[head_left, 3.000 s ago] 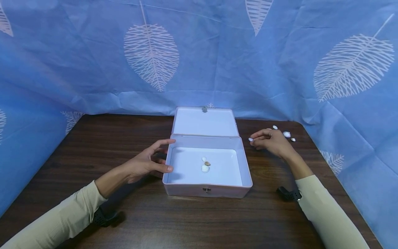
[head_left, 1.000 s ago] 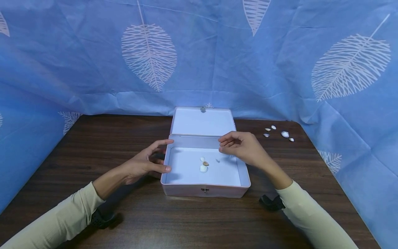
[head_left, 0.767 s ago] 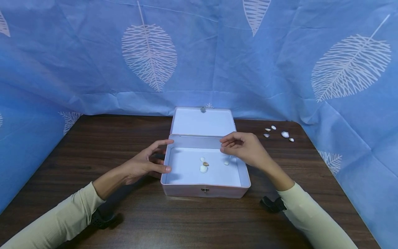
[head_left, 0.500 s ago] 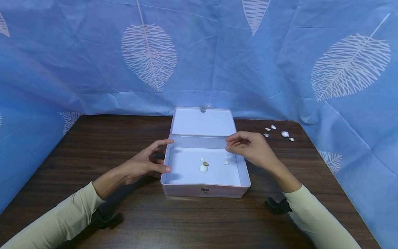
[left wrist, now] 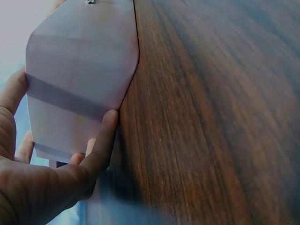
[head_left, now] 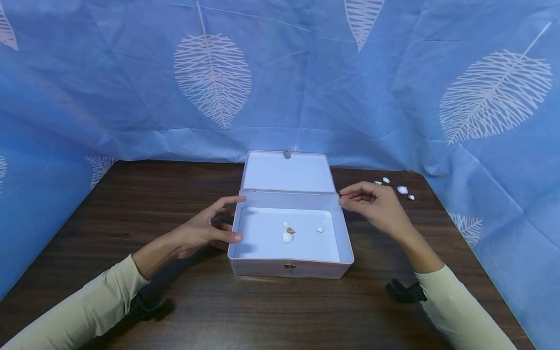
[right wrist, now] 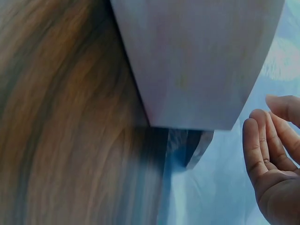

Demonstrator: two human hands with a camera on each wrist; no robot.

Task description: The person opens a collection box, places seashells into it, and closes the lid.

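Observation:
An open pale pink tin box stands mid-table with its lid tipped back. Lying on its white floor are several seashells: two white ones, a brown shell beside them, and a white shell apart at the right. My left hand rests spread against the box's left side, fingertips touching the wall. At the box's right rear corner hovers my right hand, fingers loosely bent with nothing between them, as the right wrist view confirms with its bare fingertips.
Several more shells lie at the table's back right, among them a larger white shell. They are partly behind the right hand. A dark wooden table carries everything. Blue leaf-print cloth hangs at the back and sides.
My right hand picked up a white shell from the table, carried it over the box and dropped it inside. It has since moved right, off the box. The left hand stays put.

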